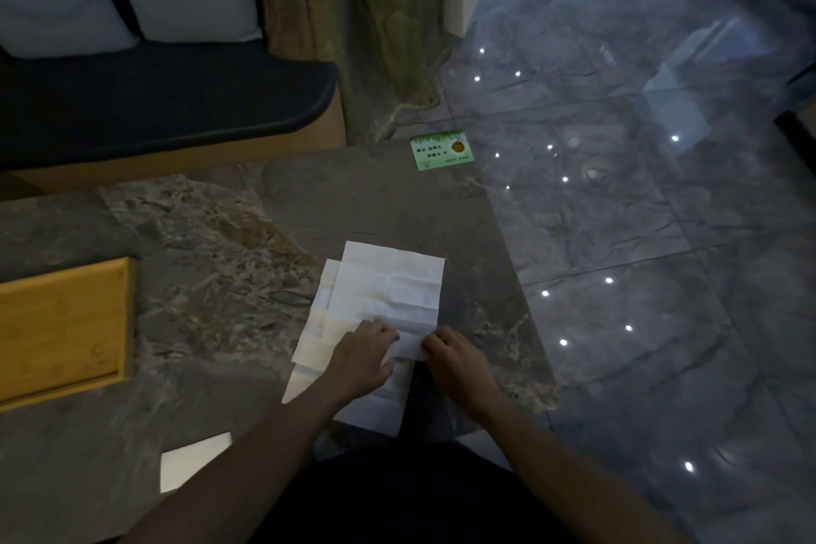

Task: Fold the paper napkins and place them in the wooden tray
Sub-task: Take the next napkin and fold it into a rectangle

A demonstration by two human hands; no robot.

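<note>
Creased white paper napkin lies on a mottled stone table; smooth wooden tray left; floor glossy tile.

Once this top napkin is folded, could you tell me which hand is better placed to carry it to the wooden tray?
Probably the left hand: the wooden tray lies on its side at the table's left edge, whereas the right hand would have to cross over the napkin.

Setting: restaurant or café dining area, dimly lit. I stand at a stone-topped table beside a booth bench with a dark seat and pale back cushions. Green printed card at the table corner. Glossy grey tile floor mirrors ceiling spotlights.
</note>
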